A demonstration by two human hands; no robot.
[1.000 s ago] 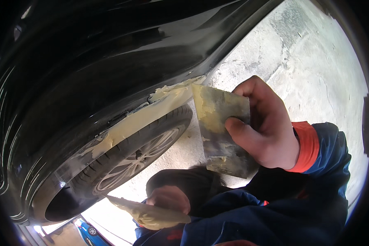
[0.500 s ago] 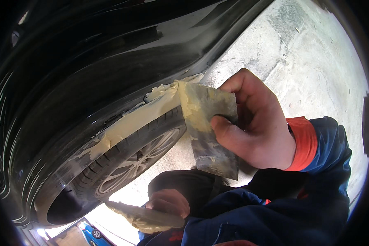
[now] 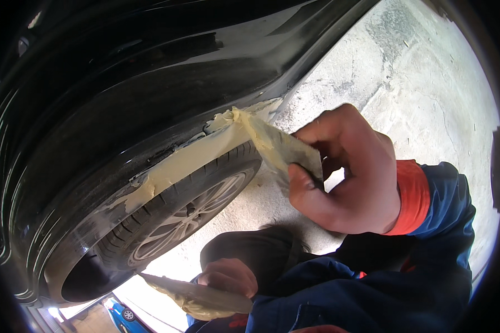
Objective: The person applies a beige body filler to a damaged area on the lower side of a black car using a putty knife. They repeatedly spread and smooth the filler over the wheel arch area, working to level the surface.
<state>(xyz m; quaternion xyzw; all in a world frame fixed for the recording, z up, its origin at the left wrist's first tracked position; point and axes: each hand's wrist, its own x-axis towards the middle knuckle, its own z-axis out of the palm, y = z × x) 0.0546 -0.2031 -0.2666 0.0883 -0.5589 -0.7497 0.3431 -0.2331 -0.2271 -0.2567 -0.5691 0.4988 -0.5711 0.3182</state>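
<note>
My right hand (image 3: 353, 172) pinches a flat, flexible putty spreader (image 3: 286, 149) between thumb and fingers. Its far edge, coated in cream filler, touches the wheel-arch lip of a black car (image 3: 133, 116). A band of cream body filler (image 3: 189, 161) runs along that lip above the tire (image 3: 183, 188), with a ragged lump near the spreader's corner. Lower down, my left hand (image 3: 228, 277) is closed on a second flat blade or palette (image 3: 197, 297) loaded with a thick mass of filler. Its fingers are partly hidden, and its handle is out of sight.
Grey concrete floor (image 3: 428, 94) spreads out at the right. My dark-trousered knee (image 3: 244, 247) is below the wheel, close to the left hand. A blue car (image 3: 122, 317) stands in the background at the lower left.
The right hand has turned the spreader, so its face now looks narrower and more slanted; its coated edge has shifted slightly left along the lip. The left hand has hardly moved.
</note>
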